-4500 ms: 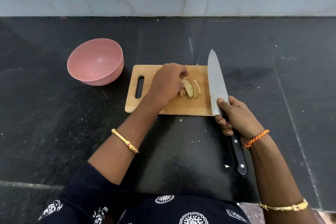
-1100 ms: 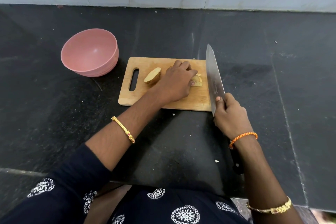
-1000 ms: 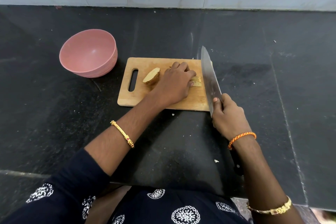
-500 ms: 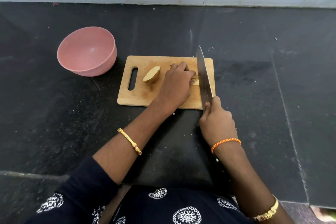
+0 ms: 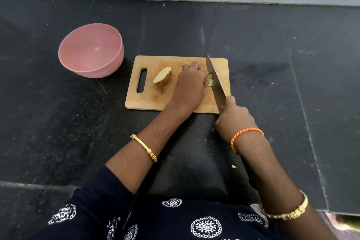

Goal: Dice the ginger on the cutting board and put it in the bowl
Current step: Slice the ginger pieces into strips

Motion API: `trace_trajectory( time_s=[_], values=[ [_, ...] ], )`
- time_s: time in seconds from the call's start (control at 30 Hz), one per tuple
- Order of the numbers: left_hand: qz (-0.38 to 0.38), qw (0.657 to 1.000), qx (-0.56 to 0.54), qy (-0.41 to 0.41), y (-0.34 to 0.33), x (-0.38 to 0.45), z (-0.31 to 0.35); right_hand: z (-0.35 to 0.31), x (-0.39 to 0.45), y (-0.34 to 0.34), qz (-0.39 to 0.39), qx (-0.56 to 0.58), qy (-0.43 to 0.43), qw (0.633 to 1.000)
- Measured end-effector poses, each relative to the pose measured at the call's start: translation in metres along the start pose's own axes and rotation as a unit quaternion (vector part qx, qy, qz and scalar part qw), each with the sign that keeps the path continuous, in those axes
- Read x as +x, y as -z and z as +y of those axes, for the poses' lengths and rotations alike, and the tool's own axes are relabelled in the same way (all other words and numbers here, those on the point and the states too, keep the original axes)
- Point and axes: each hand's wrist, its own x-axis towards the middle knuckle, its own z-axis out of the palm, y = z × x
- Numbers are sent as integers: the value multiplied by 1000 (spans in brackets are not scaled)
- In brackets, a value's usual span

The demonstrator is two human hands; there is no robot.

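Gripping knife (image 5: 215, 78) in right hand (image 5: 234, 121), left hand (image 5: 191, 85) fingers pinning ginger (image 5: 210, 83) against blade

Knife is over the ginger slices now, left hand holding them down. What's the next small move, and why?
Probably press the knife down through the ginger slices right beside the left hand's fingertips. The blade already sits against the pieces that hand pins to the cutting board, the right hand grips the handle, and the pink bowl holds nothing yet.
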Motion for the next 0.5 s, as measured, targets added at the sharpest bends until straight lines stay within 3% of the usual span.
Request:
trace_trajectory(
  time_s=[0.17,0.37,0.5],
  values=[
    [9,999,-45,22,8,2,-3,23,-28,-11,25,16,18,999],
    [0,996,-91,15,13,0,-11,19,-26,-9,124,89,47,987],
    [4,996,-90,5,9,-3,-14,9,-8,-9,122,73,59,988]
  ],
)
